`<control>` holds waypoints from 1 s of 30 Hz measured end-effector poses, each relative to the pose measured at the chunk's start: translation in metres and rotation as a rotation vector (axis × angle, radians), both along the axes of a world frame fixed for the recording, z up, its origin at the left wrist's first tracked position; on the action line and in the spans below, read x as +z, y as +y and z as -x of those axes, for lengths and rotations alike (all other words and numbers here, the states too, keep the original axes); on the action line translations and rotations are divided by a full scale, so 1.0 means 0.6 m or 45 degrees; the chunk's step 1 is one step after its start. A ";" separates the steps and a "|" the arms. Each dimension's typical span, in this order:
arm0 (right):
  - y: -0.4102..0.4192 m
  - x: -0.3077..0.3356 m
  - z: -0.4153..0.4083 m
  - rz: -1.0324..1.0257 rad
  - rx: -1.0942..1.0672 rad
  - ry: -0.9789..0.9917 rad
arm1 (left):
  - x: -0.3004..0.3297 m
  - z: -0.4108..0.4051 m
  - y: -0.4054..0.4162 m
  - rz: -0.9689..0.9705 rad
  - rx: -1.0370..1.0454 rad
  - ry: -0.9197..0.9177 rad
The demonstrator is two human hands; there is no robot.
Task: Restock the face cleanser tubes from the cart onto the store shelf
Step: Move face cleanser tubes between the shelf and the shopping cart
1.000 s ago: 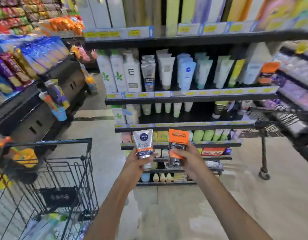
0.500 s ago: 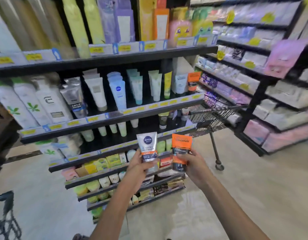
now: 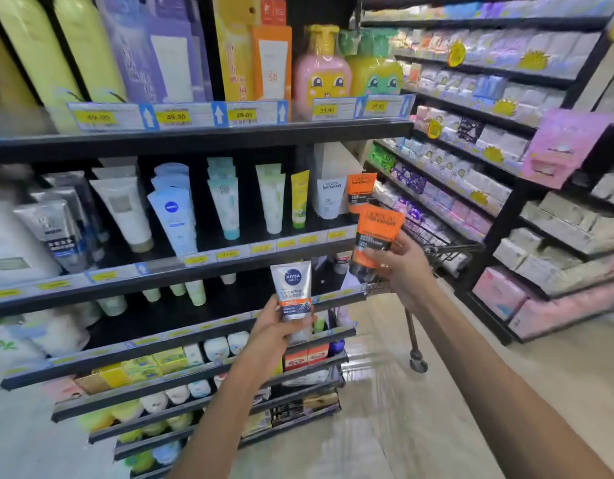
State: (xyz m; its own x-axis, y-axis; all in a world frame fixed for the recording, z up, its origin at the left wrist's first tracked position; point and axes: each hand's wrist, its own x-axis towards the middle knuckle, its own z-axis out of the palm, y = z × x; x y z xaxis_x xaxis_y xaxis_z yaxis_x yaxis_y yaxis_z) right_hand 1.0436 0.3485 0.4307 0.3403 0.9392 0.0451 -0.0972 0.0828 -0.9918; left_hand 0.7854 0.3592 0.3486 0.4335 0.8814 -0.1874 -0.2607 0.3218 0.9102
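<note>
My left hand (image 3: pixel 271 335) grips a white and grey Nivea Men tube (image 3: pixel 293 299) with an orange band, held upright below the cleanser shelf (image 3: pixel 208 267). My right hand (image 3: pixel 400 267) holds an orange and black L'Oreal tube (image 3: pixel 374 236), raised toward the shelf's right end. There a matching orange tube (image 3: pixel 359 191) stands beside a white L'Oreal tube (image 3: pixel 329 197). Further left on that shelf stand yellow, pale green, blue and grey tubes. The cart I took the tubes from is out of view.
A black wire cart (image 3: pixel 433 250) with a caster wheel (image 3: pixel 418 365) stands just right of the shelf unit, behind my right hand. Shelves of packaged pads (image 3: pixel 471 146) fill the right side. Tall bottles and boxes line the top shelf (image 3: pixel 195 136). The floor is pale tile.
The view has swung right and closer to the shelves, and the first cart has left the frame. My right hand has lifted the orange tube up toward the shelf's right end; my left hand stayed lower.
</note>
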 end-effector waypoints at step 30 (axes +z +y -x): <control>0.281 -0.005 -0.210 -0.009 0.208 -0.615 | -0.057 -0.172 0.027 -0.008 0.318 0.106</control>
